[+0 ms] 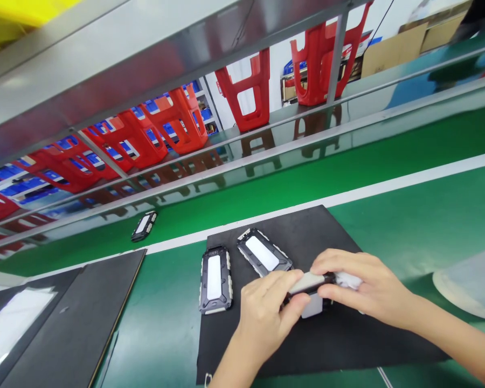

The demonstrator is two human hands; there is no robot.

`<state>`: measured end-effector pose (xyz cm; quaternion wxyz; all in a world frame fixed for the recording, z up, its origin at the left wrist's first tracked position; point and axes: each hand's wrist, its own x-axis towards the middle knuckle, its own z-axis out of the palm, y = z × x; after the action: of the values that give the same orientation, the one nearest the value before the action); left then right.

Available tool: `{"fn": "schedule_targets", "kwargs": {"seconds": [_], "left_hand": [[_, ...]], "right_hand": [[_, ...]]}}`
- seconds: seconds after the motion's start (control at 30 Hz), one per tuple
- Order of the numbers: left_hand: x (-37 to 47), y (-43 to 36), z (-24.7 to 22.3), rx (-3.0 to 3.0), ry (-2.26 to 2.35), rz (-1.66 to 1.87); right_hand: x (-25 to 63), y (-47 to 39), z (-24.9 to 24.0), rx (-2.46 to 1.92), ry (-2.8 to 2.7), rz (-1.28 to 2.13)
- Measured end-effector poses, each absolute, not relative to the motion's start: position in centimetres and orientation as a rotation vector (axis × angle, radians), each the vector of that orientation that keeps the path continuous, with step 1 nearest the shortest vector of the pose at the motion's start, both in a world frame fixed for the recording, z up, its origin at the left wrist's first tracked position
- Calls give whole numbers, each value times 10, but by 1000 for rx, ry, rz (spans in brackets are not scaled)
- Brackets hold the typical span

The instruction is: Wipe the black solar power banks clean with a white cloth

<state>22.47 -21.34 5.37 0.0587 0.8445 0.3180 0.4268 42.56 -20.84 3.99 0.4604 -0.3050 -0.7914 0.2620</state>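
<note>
Both hands hold one black-and-beige power bank (308, 282), tipped up on its edge above a black mat (283, 353). My left hand (267, 312) pinches its left end between thumb and fingers. At the other end, my right hand (355, 285) grips it, with a crumpled white cloth or wipe (347, 280) in the same fingers. Just beneath, a white panel (313, 306) shows, partly hidden by the hands. Two similar power banks with white panels lie on the mat: one upright in view (214, 280), and one slanted (265, 252) beside my left hand.
Another power bank (144, 226) lies on the green belt (307, 172) beyond the pale strip. A dark board (81, 318) with white sheets (18, 328) is at left. Red plastic stools (250, 91) stand behind a metal rail. Overhead runs a metal beam (145, 48).
</note>
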Motion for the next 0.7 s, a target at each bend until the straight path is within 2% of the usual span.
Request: {"fn": "schedule_targets", "kwargs": {"seconds": [0.27, 0.4, 0.57, 0.7], "left_hand": [[225, -217, 49, 2398, 953, 1337], [224, -228, 44, 2168, 1090, 1334], [224, -238, 41, 1911, 1265, 1223], [223, -239, 37, 1953, 1255, 1224]], "right_hand": [[423, -212, 42, -802, -1925, 666], [427, -217, 45, -865, -1868, 692], [415, -221, 80, -1074, -1557, 256], [374, -223, 95, -794, -2038, 134]]}}
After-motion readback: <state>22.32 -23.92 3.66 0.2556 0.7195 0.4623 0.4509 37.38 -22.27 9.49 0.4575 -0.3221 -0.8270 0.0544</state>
